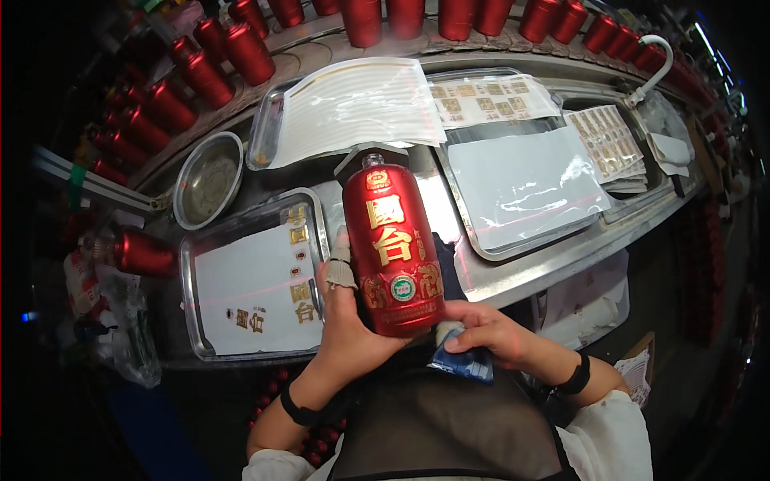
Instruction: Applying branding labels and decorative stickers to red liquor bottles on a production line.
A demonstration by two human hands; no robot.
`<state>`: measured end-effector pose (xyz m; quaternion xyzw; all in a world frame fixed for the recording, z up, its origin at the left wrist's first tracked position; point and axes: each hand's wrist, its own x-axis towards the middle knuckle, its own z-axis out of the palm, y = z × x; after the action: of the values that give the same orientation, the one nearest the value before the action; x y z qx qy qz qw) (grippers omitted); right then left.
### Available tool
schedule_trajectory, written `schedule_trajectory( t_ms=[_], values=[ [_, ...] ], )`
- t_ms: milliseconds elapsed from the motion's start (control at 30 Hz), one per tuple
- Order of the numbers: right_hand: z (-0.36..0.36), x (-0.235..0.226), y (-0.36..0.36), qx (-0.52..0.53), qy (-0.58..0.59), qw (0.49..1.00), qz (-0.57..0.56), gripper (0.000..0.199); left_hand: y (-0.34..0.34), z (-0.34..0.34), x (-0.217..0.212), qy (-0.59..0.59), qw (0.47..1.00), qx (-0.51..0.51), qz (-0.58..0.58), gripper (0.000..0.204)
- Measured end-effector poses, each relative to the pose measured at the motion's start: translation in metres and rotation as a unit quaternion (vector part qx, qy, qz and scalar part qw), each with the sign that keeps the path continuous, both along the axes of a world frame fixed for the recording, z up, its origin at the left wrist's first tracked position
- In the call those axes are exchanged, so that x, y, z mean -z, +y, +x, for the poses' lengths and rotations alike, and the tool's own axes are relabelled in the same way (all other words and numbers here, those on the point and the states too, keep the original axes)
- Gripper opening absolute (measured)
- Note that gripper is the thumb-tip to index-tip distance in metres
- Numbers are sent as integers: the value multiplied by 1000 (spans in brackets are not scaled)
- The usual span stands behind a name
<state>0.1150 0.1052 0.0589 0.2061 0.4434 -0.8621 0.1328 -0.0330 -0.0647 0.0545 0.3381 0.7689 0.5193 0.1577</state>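
Observation:
In front of me a glossy red bottle (pixel 395 248) with gold lettering and a round green-and-white label is held tilted, its narrow clear neck pointing away. My left hand (pixel 353 321) wraps around its left side and base, with pale covers on a finger. Close to the bottle's lower right, my right hand (pixel 489 333) pinches a folded blue-and-white cloth (pixel 463 357). To the left, a metal tray (pixel 191 280) bears a white sheet (pixel 257 284) with several gold and dark stickers on it.
Behind stand several red bottles (pixel 249 54) in a curved row. A round metal bowl (pixel 210 180) sits at left, near a lying red bottle (pixel 144 251). Trays hold white sheets (pixel 521 184), strips (pixel 353 104) and gold stickers (pixel 605 143). A white faucet (pixel 662 60) rises at right.

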Motion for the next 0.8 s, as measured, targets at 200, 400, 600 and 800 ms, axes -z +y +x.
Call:
schedule_trajectory(
  t_ms=[200, 400, 600, 800],
  values=[
    [-16, -5, 26, -312, 118, 939, 88, 19, -4, 11, -32, 267, 945, -17, -189, 99],
    [-4, -28, 30, 20, 65, 950, 304, 35, 6, 11, -18, 33, 999, -35, 24, 94],
    [-1, -8, 13, -23, 152, 911, 383, 66, 25, 13, -5, -151, 980, -45, 125, 81],
    [-8, -11, 27, 59, 47, 952, 296, 47, 22, 11, -6, -161, 978, -33, 128, 80]
  ],
)
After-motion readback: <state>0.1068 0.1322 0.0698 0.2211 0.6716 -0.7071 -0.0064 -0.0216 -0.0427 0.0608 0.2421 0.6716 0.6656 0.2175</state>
